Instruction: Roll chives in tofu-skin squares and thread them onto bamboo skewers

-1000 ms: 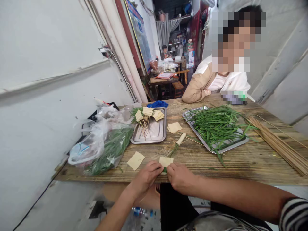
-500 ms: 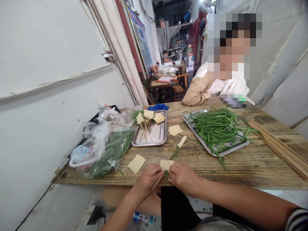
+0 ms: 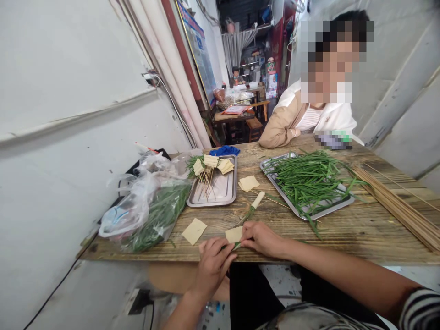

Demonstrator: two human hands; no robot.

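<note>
At the table's near edge, a pale square tofu sheet point(image 3: 233, 234) lies between my hands, with a small bundle of green chives point(image 3: 237, 246) along its near side. My left hand point(image 3: 213, 259) pinches the bundle's left end, fingers closed. On the right, my right hand point(image 3: 260, 239) has its fingertips closed on the other end and the sheet's right edge. Another loose tofu sheet point(image 3: 194, 231) lies left of my hands. Just beyond them rests a finished roll point(image 3: 257, 200) of tofu sheet around chives.
A metal tray point(image 3: 227, 195) holds skewered rolls. Another tray point(image 3: 318, 214) bears a heap of cut chives point(image 3: 309, 181). Bamboo skewers point(image 3: 395, 206) lie at right, a plastic bag of greens point(image 3: 160, 213) at left. More tofu sheets point(image 3: 249, 183) lie mid-table. A person point(image 3: 292, 117) sits opposite.
The tofu sheet and my hands have shifted slightly left. More of the chives shows at the sheet's near edge, and my right hand has turned flatter over the sheet's right side.
</note>
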